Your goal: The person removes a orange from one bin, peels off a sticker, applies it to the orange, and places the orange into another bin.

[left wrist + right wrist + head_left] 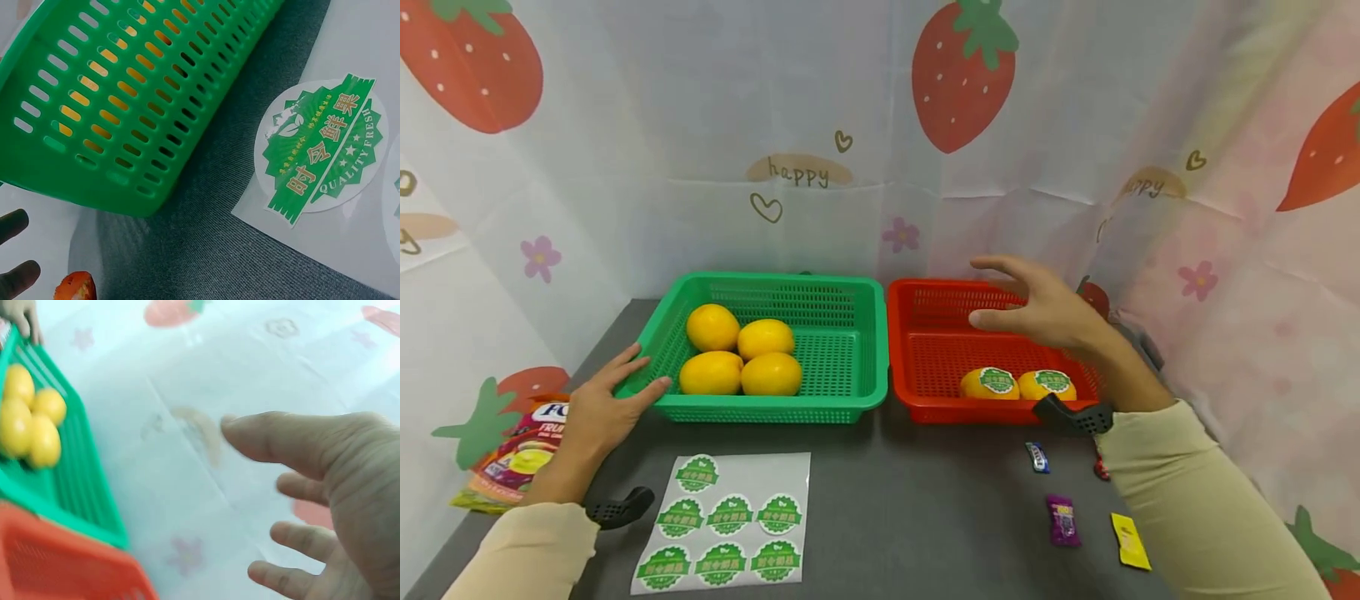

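Observation:
My left hand (606,406) rests at the left rim of a green basket (842,401), fingers spread and extended. Several yellow oval fruits (711,372) sit bunched in the left half of that basket. Over the red basket (917,407), my right hand (1037,307) hovers with thumb and fingers apart and nothing between them. Two yellow fruits (981,384) lie along the front of the red basket, each bearing a round green-and-white sticker (998,381). On the table before the green basket is a white sheet (760,471) of round green stickers (729,514).
Small wrapped candies lie at the right: a blue one (1037,457), a purple one (1063,521) and a yellow one (1130,541). A colourful snack bag (512,467) stands behind my left forearm. Strawberry-printed cloth (700,108) hangs behind and beside the dark table (917,517).

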{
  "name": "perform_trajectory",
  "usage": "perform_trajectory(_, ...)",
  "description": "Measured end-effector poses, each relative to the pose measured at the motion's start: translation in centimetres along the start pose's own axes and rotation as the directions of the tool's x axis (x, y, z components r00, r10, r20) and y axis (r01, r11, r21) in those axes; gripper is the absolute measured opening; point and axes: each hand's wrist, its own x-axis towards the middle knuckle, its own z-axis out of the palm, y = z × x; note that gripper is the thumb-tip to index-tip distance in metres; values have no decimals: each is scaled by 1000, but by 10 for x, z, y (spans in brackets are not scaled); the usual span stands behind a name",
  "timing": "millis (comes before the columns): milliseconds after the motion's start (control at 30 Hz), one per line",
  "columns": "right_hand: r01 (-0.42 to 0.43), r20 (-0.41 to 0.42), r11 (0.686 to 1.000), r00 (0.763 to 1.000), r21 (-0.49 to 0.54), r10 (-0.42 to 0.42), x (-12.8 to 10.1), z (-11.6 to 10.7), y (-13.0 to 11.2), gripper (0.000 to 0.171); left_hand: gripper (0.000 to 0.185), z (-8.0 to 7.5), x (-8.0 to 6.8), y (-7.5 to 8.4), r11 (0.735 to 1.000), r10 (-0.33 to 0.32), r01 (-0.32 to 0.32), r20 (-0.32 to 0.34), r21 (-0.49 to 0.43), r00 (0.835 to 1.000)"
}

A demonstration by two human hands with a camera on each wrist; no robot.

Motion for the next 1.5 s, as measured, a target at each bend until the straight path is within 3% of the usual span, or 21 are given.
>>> perform_trajectory(200, 63, 15, 990, 998, 127, -66, 38, 57, -4, 69, 64, 0, -4, 0, 1000, -11, 11, 10, -19, 1000)
perform_trajectory(400, 68, 55, 971, 995, 228, -83, 72, 103, 2, 66, 63, 4, -5, 0, 999, -5, 6, 7, -39, 1000)
perform_trajectory(533, 38, 97, 968, 993, 247, -64, 94, 135, 5, 63, 62, 3, -4, -2, 999, -1, 0, -13, -39, 1000)
perform_trajectory(667, -50, 172, 967, 985, 251, 7, 112, 165, 7, 62, 62, 2, -2, -3, 999, 5, -7, -42, -44, 999)
perform_trajectory(933, -216, 269, 957, 950, 196, 160, 134, 208, 13, 67, 62, 3, -2, -1, 998, -2, 0, -34, -67, 999)
perform_trajectory(1133, -279, 318, 951, 921, 131, 227, 144, 231, 18, 70, 62, 5, -3, -2, 995, -3, -1, -40, -99, 999)
perform_trajectory(1333, -234, 358, 967, 915, 98, 185, 150, 253, 18, 72, 60, 4, -5, -3, 991, 11, -17, -41, -134, 999)
perform_trajectory(1400, -197, 375, 980, 911, 31, 171, 153, 257, 18, 72, 59, 3, -5, -2, 989, 9, -14, -36, -147, 999)
perform_trajectory(1500, -62, 414, 990, 903, -129, 110, 158, 262, 17, 74, 59, 3, -5, -2, 987, 5, -11, -37, -159, 999)
